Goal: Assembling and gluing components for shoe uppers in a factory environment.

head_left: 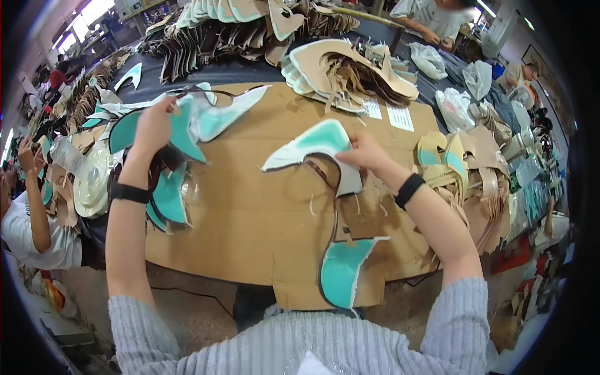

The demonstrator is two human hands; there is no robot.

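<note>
My right hand (365, 153) pinches the edge of a curved shoe upper piece (322, 139), white with a teal lining patch, over the cardboard. From it a dark-edged strip runs down to another teal piece (342, 269) at the cardboard's front edge; whether the two are joined I cannot tell for sure. At the left, my left hand (159, 122) has its fingers closed on a teal and white shoe upper piece (215, 115), somewhat blurred, on top of similar pieces. More teal pieces (170, 195) hang below that wrist, partly hidden by my forearm.
Brown cardboard (250, 212) covers the table in front of me. Stacks of beige shoe pieces stand behind (350, 69) and at the right (484, 169). Plastic bags (455, 107) lie at the back right. A co-worker's arm (39, 212) is at the left, another person (431, 25) behind.
</note>
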